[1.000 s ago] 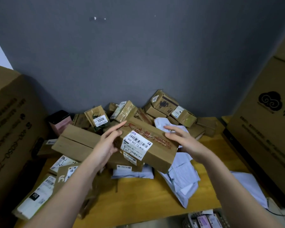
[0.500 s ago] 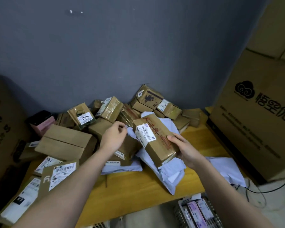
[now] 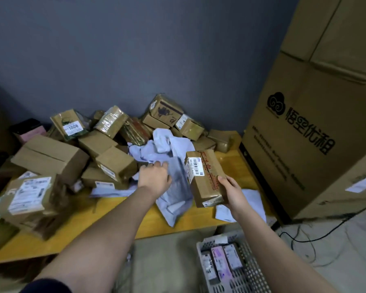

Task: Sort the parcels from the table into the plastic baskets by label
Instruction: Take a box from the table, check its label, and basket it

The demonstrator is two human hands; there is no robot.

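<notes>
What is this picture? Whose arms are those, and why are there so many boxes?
The camera sits on a person's head, so you see what they see, looking down at their own arms. In front is a yellow table piled with brown cardboard parcels and pale plastic mail bags. The right hand holds one brown parcel with a white barcode label. The left hand reaches onto a grey mail bag; I cannot tell if it grips it. Below the table stands a plastic basket with some parcels already inside. The person is sorting parcels by label.
</notes>
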